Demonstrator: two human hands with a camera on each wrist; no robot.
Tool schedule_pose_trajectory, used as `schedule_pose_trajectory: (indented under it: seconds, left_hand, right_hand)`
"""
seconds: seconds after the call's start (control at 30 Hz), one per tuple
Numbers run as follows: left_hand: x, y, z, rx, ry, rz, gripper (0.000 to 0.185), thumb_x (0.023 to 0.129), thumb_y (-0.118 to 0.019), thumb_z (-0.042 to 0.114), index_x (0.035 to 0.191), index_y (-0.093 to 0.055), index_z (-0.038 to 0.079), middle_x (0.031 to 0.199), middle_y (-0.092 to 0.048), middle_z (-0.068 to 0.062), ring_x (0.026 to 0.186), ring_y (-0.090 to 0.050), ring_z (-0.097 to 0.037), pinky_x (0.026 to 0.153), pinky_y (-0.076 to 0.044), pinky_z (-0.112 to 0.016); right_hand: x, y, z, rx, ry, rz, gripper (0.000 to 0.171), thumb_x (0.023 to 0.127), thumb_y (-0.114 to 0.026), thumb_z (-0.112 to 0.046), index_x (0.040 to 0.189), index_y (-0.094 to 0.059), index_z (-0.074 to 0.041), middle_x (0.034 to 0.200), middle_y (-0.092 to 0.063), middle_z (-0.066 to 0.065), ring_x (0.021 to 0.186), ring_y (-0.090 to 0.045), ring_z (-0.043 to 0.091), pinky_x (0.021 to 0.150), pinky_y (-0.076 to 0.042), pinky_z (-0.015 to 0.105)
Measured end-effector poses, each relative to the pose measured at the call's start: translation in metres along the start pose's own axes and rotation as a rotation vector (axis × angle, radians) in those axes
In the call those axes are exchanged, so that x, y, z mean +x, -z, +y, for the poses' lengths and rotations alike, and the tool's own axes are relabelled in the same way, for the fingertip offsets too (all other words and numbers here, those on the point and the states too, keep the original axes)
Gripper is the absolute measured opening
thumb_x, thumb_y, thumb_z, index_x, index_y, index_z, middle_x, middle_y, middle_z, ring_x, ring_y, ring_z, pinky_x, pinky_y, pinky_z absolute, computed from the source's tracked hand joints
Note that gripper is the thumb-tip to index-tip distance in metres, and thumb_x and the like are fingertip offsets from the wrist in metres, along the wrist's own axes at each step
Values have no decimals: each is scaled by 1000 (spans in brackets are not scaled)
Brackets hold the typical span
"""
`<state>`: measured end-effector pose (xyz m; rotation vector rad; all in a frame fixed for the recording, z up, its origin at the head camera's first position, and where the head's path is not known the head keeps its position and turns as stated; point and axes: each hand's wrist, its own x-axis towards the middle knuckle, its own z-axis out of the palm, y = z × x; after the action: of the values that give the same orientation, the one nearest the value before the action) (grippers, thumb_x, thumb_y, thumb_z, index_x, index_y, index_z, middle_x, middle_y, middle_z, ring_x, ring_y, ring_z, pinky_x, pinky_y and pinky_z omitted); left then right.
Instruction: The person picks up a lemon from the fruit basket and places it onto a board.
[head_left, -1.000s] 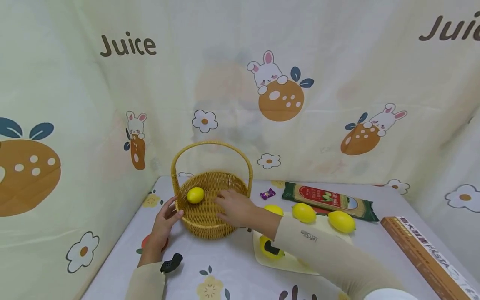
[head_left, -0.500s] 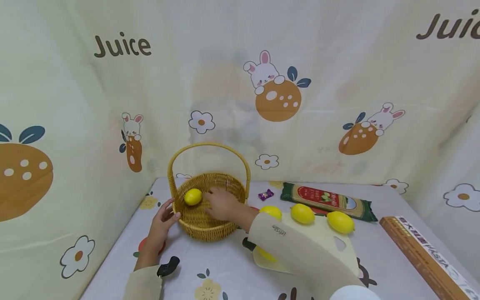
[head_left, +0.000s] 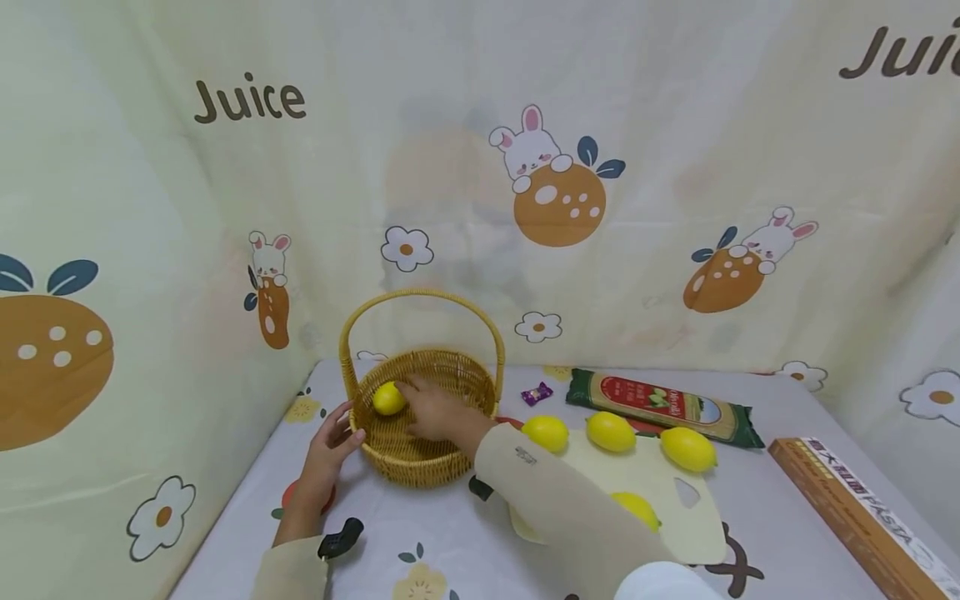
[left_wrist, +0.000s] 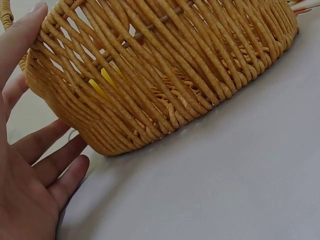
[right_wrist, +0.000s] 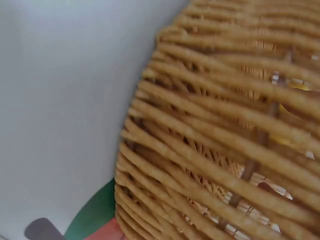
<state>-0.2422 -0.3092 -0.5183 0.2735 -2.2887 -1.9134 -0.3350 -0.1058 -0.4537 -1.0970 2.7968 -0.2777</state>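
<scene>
A wicker basket (head_left: pixel 423 473) with a tall arched handle stands on the table, and a single yellow lemon (head_left: pixel 387 400) lies inside at its left. My left hand (head_left: pixel 327 450) grips the basket's left side. In the left wrist view its thumb lies over the rim and the other fingers reach round the outside. My right hand (head_left: pixel 438 414) reaches down inside the basket, fingers spread, with its fingertips right at the lemon's right side. The right wrist view shows mostly the basket's woven wall (right_wrist: pixel 210 125), which hides the right hand's fingers.
Right of the basket lies a cream cutting board (head_left: pixel 693 533), partly under my right sleeve. Several lemons (head_left: pixel 611 431) sit on and around it. Behind are a purple wrapped candy (head_left: pixel 536 393) and a green-ended noodle pack (head_left: pixel 667 406). A pasta box (head_left: pixel 862 517) lies far right.
My right hand has moved left inside the basket, up to the lemon. My left hand stays on the basket's side. A lemon on the board has come into view from behind the right sleeve.
</scene>
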Motion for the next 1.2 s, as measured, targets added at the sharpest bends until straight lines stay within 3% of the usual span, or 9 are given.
schedule_pose_trajectory:
  seconds: [0.17,0.53,0.7,0.87,1.07,1.2]
  left_hand:
    - [-1,1,-2,10,-18,11,64,93,-67,34,149,-37,29,151,-36,-17,137,-33,-38,108,-24,-61]
    - [2,0,-1,-16,-7,0,66,91,-69,36,148,-37,31,152,-34,-14,138,-32,-35,109,-22,-60]
    - [2,-2,-2,-22,-11,4,66,91,-69,36,148,-38,29,152,-35,-15,138,-34,-35,109,-22,-60]
    - [0,-4,-2,-22,-21,-2,63,92,-68,32,148,-39,28,151,-36,-16,136,-35,-36,109,-23,-60]
    - [0,-3,-2,-33,-45,1,60,93,-67,28,147,-40,27,149,-39,-16,134,-39,-36,109,-24,-60]
    - [1,-1,-3,-38,-44,2,60,93,-67,28,147,-40,28,149,-39,-16,134,-39,-35,108,-25,-60]
  right_hand:
    - [5,-4,6,62,7,-14,84,91,-69,-31,157,-18,-24,162,-13,3,145,-19,22,111,-30,39]
    - [11,-7,8,24,24,-57,81,93,-64,-12,155,-20,-39,159,-21,-2,142,-27,17,108,-34,37]
    - [12,-7,3,41,4,-39,78,93,-66,-16,155,-23,-33,154,-27,3,136,-36,18,102,-41,36]
    - [20,-12,-2,75,40,-33,79,91,-69,-20,155,-24,-24,158,-26,-2,139,-34,16,110,-32,34]
    - [24,-14,-10,44,76,-32,69,93,-67,-32,152,-31,-38,144,-37,6,123,-48,19,101,-42,38]
    - [23,-13,-15,36,61,-37,61,94,-64,-35,148,-37,-45,136,-38,8,112,-49,18,96,-46,38]
